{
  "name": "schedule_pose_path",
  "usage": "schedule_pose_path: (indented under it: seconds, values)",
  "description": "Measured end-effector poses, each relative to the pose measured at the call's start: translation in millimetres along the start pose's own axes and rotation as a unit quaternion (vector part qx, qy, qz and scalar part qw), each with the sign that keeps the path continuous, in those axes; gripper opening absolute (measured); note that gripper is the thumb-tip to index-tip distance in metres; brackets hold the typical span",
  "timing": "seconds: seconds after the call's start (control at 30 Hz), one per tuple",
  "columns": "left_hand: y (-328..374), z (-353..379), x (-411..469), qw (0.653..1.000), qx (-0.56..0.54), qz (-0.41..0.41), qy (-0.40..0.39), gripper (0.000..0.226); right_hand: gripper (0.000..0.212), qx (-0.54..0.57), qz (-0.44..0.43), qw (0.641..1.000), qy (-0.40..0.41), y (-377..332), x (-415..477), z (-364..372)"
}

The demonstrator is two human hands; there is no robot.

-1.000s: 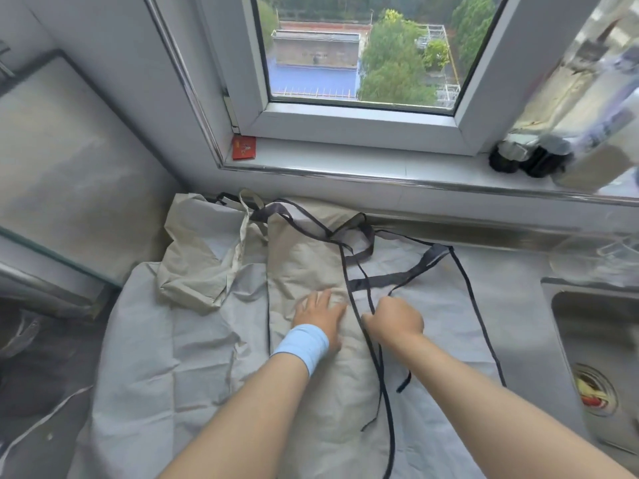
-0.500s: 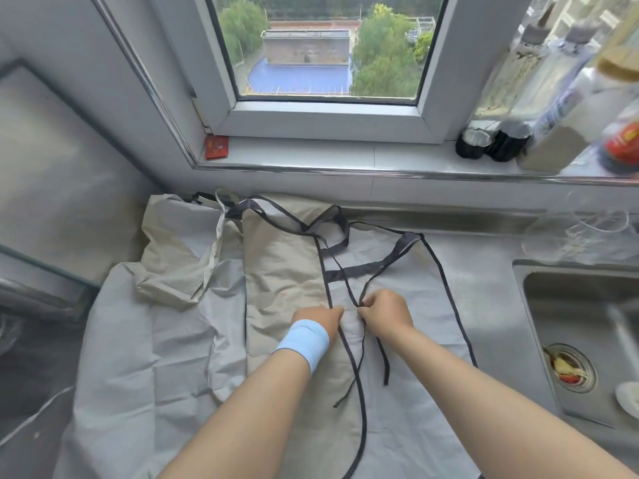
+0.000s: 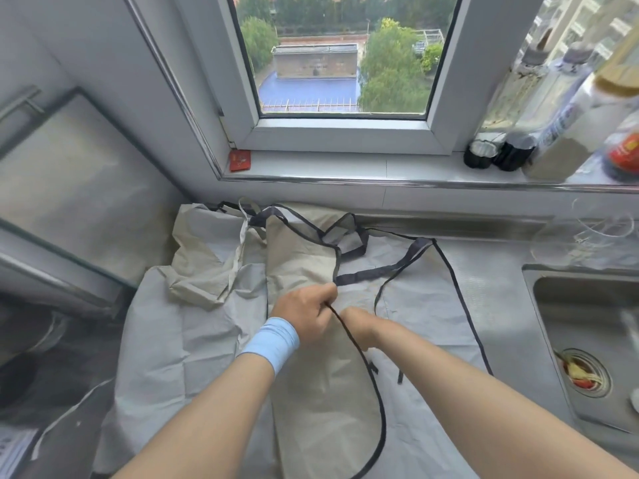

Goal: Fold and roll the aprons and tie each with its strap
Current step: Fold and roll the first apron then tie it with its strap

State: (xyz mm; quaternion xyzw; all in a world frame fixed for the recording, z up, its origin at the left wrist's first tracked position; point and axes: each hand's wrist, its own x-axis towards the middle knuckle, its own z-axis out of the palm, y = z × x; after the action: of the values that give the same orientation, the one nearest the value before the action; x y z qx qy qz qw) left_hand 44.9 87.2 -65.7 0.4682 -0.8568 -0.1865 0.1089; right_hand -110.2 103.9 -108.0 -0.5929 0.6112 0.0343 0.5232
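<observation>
A beige apron [image 3: 321,385], folded into a long strip, lies down the middle of the counter on a pale grey apron [image 3: 179,340] spread beneath it. Thin dark straps [image 3: 377,402] loop over both. My left hand [image 3: 304,311], with a light blue wristband, grips a dark strap near the strip's middle. My right hand [image 3: 359,324] sits right beside it with curled fingers on the same strap, partly hidden behind the left hand. Another crumpled beige apron [image 3: 204,267] lies at the back left.
A steel sink [image 3: 587,340] with food scraps in its drain lies to the right. Bottles and jars [image 3: 553,133] line the window sill. A glass-topped stove [image 3: 52,209] stands at the left. A clear glass dish [image 3: 587,236] sits behind the sink.
My left hand went from lying flat on the beige strip to gripping the strap. Both hands drew together and the strap now trails toward me in a long loop.
</observation>
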Motion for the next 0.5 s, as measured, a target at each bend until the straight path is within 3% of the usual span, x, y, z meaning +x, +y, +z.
schedule_pose_path:
  seconds: [0.13,0.27,0.4,0.43,0.5]
  values:
    - [6,4,2,0.999,0.03,-0.025,-0.037,0.012,0.02,-0.053,0.044,0.995,-0.077,8,-18,-15]
    - [22,24,11,0.994,0.01,-0.047,-0.102,0.02,0.032,0.044,0.076,0.996,0.003,31,-25,-25]
    - [34,51,15,0.982,0.01,-0.093,-0.166,0.022,0.034,0.121,0.069,0.985,-0.097,45,-35,-12]
    - [36,57,16,0.98,0.011,-0.096,-0.173,0.025,0.033,0.138,0.069,0.984,-0.089,48,-35,-10]
    - [36,66,18,0.977,0.027,-0.098,-0.19,0.036,0.03,0.185,0.073,0.98,0.004,56,-30,-17]
